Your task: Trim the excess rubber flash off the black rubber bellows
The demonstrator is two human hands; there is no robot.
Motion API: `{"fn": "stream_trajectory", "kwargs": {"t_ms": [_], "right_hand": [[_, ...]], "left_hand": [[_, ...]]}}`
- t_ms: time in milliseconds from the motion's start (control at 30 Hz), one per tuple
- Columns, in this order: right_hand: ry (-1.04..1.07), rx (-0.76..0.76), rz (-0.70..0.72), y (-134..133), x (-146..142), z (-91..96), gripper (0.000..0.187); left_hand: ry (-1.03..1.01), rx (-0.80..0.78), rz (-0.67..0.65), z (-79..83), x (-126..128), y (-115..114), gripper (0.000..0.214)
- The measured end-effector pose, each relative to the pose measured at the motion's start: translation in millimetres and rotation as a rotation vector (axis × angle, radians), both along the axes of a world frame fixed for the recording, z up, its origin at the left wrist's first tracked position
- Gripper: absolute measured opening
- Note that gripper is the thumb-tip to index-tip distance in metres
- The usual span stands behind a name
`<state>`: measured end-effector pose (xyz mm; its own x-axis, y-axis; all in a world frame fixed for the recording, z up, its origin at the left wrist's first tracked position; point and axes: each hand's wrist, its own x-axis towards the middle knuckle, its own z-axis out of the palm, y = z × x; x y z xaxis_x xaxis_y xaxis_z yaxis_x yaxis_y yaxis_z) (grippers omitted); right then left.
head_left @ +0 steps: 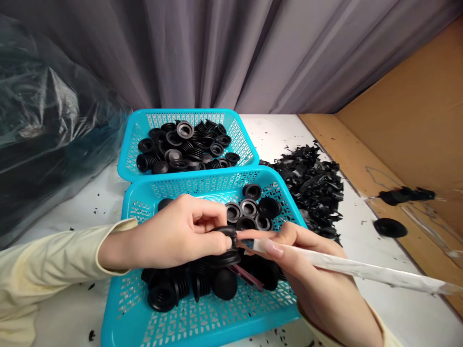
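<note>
My left hand (184, 233) pinches a round black rubber bellows (226, 259) between thumb and fingers, above the front blue basket (114, 299). A slim tool with a white-wrapped handle (343, 268) is gripped in my right hand (311, 255), its dark tip right at the edge of the bellows. The fingers of both hands nearly meet there, and the exact contact is partly hidden. Under my hands, several black rubber bellows (161, 296) lie in the basket. A thin reddish strip-like object (248, 277) shows just below the held bellows; its kind is unclear.
Behind stands a second blue basket (123, 161) heaped with black bellows. To its right is a pile of black rubber scraps (313, 185). A black disc-like piece (390, 227) lies near the cardboard (408, 120). Clear plastic sheeting (54, 125) bulges at left; a grey curtain (202, 53) hangs behind.
</note>
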<state>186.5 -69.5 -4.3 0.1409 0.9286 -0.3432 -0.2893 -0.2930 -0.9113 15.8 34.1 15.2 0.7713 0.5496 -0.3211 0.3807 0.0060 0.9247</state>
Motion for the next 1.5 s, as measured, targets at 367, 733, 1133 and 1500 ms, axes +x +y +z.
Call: {"fn": "stream_trajectory", "kwargs": {"t_ms": [367,733,1133,1500], "right_hand": [[-0.123,-0.006,0.031,0,-1,2.4,0.032],[-0.641,0.296,0.052,-4,-6,-7.7,0.023],[-0.182,0.119,-0.072,-4,-7,1.9,0.029],[-0.120,0.041,-0.104,-5,-12,3.3,0.028]], "left_hand": [[0.007,0.012,0.000,-1.4,0,-2,0.018],[-0.071,0.230,-0.115,-3.2,-2,-9,0.022],[-0.009,-0.103,0.005,2.0,2,-1,0.015],[0.017,-0.125,-0.013,2.6,3,0,0.018]]}}
